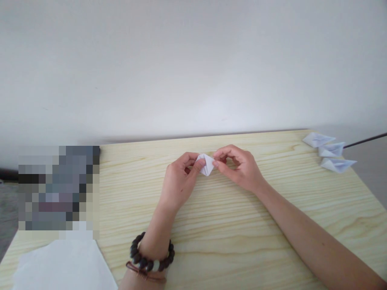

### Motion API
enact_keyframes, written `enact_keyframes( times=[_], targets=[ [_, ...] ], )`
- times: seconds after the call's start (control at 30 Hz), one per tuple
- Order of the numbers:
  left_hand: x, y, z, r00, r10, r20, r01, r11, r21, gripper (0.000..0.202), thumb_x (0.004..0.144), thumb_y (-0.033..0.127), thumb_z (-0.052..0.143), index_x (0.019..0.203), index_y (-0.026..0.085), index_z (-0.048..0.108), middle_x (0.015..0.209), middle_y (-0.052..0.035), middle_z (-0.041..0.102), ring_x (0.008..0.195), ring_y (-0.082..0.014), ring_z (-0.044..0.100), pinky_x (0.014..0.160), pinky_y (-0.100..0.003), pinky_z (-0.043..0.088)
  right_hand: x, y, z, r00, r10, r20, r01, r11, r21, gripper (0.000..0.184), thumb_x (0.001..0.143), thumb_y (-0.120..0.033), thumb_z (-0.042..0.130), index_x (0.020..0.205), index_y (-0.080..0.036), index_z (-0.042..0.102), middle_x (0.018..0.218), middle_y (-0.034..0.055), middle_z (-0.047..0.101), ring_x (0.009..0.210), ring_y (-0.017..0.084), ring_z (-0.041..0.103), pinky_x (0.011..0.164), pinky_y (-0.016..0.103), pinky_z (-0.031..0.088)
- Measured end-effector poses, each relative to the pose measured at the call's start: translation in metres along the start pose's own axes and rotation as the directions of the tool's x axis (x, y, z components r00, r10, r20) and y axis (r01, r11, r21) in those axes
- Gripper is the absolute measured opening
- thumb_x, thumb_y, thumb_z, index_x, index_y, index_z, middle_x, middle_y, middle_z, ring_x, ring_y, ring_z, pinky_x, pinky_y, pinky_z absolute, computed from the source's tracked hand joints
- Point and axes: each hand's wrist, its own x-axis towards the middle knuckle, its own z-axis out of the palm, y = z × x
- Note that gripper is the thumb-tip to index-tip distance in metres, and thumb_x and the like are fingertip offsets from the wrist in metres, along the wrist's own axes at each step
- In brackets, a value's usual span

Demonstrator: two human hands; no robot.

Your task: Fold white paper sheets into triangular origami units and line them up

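A small piece of folded white paper (207, 166), diamond-like in outline with creases across its face, is held up over the middle of the table. My left hand (182, 177) pinches its left side, the thumb lying across the front. At the right corner, my right hand (237, 166) grips the paper between thumb and forefinger. The other right fingers curl behind and are partly hidden. Off to the right, three folded white paper boats (331, 151) stand close together by the table's far right corner.
The light wooden table (226, 241) meets a pale wall (193, 72) at its back edge. White paper sheets (65, 266) lie at the near left. Behind them is a dark, pixelated object (65, 189). A thin dark rod or cable (365, 140) runs beyond the right edge.
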Motion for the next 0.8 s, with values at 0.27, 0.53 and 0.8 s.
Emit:
enact_keyframes(
  times=[0.27, 0.53, 0.8],
  targets=[
    [-0.0003, 0.0034, -0.0021, 0.999, 0.049, 0.007, -0.050, 0.994, 0.097, 0.022, 0.086, 0.035, 0.057, 0.088, 0.017, 0.069, 0.080, -0.0019, 0.071, 0.069, -0.0137, 0.061, 0.057, -0.021, 0.044, 0.0008, 0.0006, -0.0005, 0.993, 0.080, 0.089, -0.081, 0.997, 0.008, 0.010, 0.083, -0.028, 0.065, 0.080, -0.018, 0.066, 0.071, 0.0003, 0.068, 0.060, 0.011, 0.059, 0.055, 0.021, 0.046],
    [-0.0011, 0.0054, -0.0025, 0.999, 0.017, 0.042, -0.019, 0.998, 0.064, 0.023, 0.086, 0.036, 0.058, 0.086, 0.015, 0.069, 0.074, -0.0019, 0.069, 0.065, -0.0121, 0.059, 0.058, -0.021, 0.044, 0.0018, -0.0007, -0.0015, 0.984, 0.110, 0.140, -0.118, 0.992, 0.050, 0.009, 0.080, -0.024, 0.066, 0.076, -0.017, 0.061, 0.067, -0.0017, 0.063, 0.058, 0.009, 0.056, 0.052, 0.019, 0.044],
    [-0.0018, 0.0000, -0.0046, 0.989, -0.035, 0.140, 0.018, 0.992, 0.121, 0.031, 0.079, 0.042, 0.066, 0.098, 0.017, 0.065, 0.080, -0.0027, 0.070, 0.061, -0.0131, 0.058, 0.057, -0.024, 0.045, 0.0029, -0.0033, -0.0025, 0.985, 0.134, 0.107, -0.141, 0.988, 0.062, 0.012, 0.084, -0.027, 0.062, 0.077, -0.017, 0.062, 0.069, -0.0002, 0.065, 0.060, 0.010, 0.058, 0.054, 0.020, 0.045]
  ],
)
